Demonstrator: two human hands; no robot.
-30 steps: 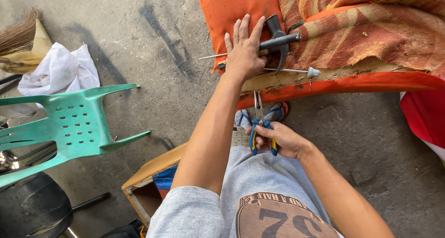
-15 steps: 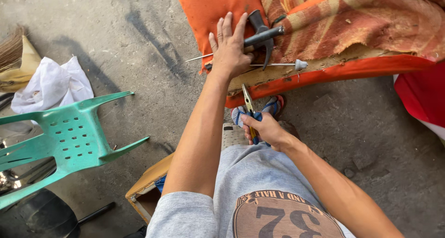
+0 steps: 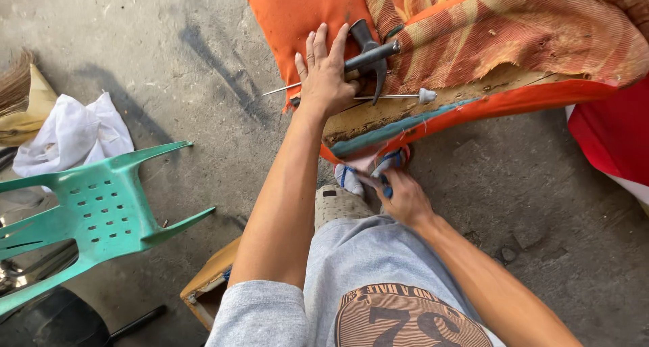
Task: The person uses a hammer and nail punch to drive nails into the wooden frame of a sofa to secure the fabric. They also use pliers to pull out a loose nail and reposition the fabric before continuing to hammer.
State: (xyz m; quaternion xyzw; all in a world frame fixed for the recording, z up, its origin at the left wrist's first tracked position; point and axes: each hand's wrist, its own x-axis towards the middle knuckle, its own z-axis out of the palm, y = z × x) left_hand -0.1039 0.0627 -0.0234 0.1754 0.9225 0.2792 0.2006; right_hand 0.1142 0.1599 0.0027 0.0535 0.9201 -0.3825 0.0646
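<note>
left hand [image 3: 326,76]: I see it flat and open, fingers spread, pressing on the orange fabric [image 3: 297,15] at the near edge of the upholstered frame, gripping nothing; its fingertips touch the hammer

hammer [image 3: 368,53]: lies on the fabric just beside the left hand's fingers, to their right; its grey handle runs roughly left to right, slightly uphill toward the right, with the dark claw head at the hand end

long needle [image 3: 358,97]: a thin metal rod under the left palm, long axis nearly level, left to right; its bare tip points left past the hand, and its wrapped pale end [image 3: 426,95] points right

right hand [image 3: 405,198]: closed, lower down, below the frame's edge and close to my knees; I think it grips blue-handled pliers [image 3: 387,184], though only a bit of blue shows between the fingers, so I cannot tell the tool for sure

wooden edge [image 3: 419,103]: the bare strip of the frame, running left to right between the two hands, with the striped cover [image 3: 514,36] bunched above it

which hand is nearer: left hand is on the needle and hammer; right hand is well apart from both, under the edge

surroundings: green plastic chair [image 3: 94,205] tipped over at my left, white cloth [image 3: 74,134] beyond it on the concrete floor [image 3: 541,205]
</note>
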